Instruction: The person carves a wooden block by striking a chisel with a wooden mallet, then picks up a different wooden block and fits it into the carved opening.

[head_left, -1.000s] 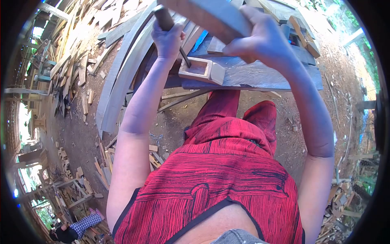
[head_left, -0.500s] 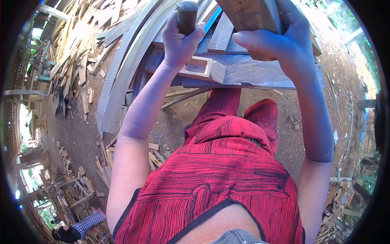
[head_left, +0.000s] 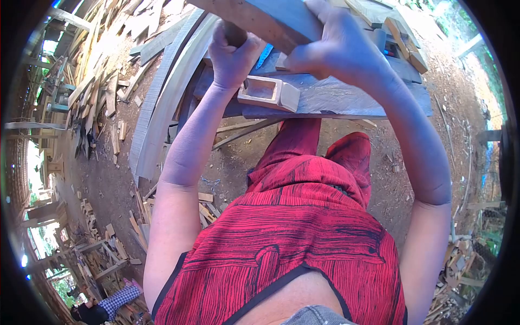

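My left hand (head_left: 234, 57) is fisted round a dark round-handled wooden tool (head_left: 234, 33); at one o'clock, my right hand (head_left: 340, 51) clamps a pale wooden block (head_left: 260, 19), steadying it over the grey plank bench (head_left: 346, 100).

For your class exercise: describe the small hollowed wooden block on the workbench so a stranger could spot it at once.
Start at the grey plank workbench above the person's red-clad knees. Near its front edge, just under the left hand, lies the hollowed block. It is pale and has a rectangular pocket cut into it, unlike the solid scraps around it.
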`<action>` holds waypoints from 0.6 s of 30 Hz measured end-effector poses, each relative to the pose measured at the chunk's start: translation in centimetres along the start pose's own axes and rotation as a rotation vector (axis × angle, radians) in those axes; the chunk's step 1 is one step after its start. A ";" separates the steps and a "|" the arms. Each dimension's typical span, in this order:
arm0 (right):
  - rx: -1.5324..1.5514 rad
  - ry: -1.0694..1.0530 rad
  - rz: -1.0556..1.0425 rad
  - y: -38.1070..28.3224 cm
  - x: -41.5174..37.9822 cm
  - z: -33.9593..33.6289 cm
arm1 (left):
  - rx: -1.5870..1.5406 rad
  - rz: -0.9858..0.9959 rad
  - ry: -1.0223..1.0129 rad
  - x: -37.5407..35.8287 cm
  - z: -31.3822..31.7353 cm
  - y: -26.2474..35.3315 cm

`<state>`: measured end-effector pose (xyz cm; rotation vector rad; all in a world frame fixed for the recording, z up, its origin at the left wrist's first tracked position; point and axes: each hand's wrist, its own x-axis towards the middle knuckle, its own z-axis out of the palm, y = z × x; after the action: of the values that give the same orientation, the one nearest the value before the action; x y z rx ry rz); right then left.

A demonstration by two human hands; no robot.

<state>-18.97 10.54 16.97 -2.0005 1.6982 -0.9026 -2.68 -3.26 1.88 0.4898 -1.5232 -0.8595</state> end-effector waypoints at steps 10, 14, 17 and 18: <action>-0.034 -0.102 -0.044 -0.3 1.9 1.8 | -0.048 -0.135 0.134 0.3 -1.6 -0.3; 0.500 -0.277 -0.050 -2.8 2.2 -3.1 | -0.042 -0.074 0.076 0.4 -2.7 -0.9; 0.501 -0.014 -0.161 -2.0 3.0 -0.3 | -0.066 -0.085 0.079 0.4 -2.6 -1.1; 0.357 -0.012 -0.148 -1.5 3.3 1.1 | -0.067 -0.082 0.077 0.5 -2.6 -1.0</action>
<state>-16.93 7.54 17.90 -1.8977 1.2849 -1.1498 -0.37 -4.90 1.40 0.5334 -1.4080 -0.9415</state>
